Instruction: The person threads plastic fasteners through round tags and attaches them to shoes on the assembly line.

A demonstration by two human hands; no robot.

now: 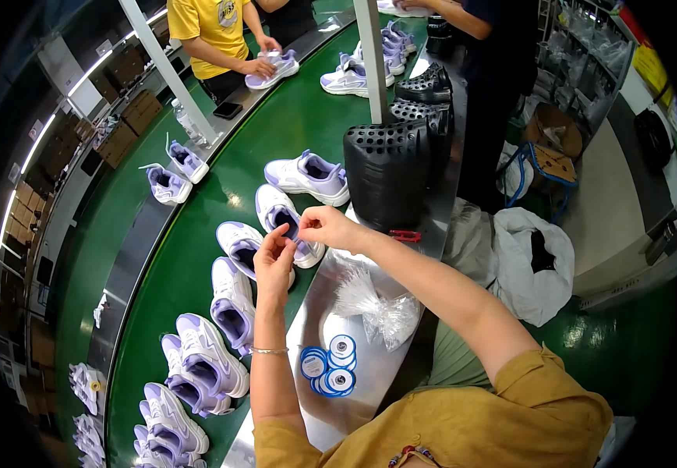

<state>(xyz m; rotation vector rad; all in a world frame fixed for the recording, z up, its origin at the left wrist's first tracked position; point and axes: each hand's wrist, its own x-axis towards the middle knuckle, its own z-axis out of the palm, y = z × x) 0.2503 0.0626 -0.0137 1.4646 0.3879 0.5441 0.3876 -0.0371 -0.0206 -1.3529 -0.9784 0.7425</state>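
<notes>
My left hand, with a bracelet on the wrist, is raised over the shoe row, thumb and fingertips pinched together. Close by on its right, my right hand also pinches with its fingertips. Anything between the fingers of either hand is too small to make out. Behind the hands are a white and lilac sneaker and another sneaker, both partly covered by them. On the metal ledge below lie a bundle of clear plastic fasteners and a pile of round blue-and-white tags.
More sneakers line the green conveyor. Black perforated boot-shaped forms stand at its right, beside a metal post. A red tool lies on the ledge. Across the belt, a person in yellow handles a shoe.
</notes>
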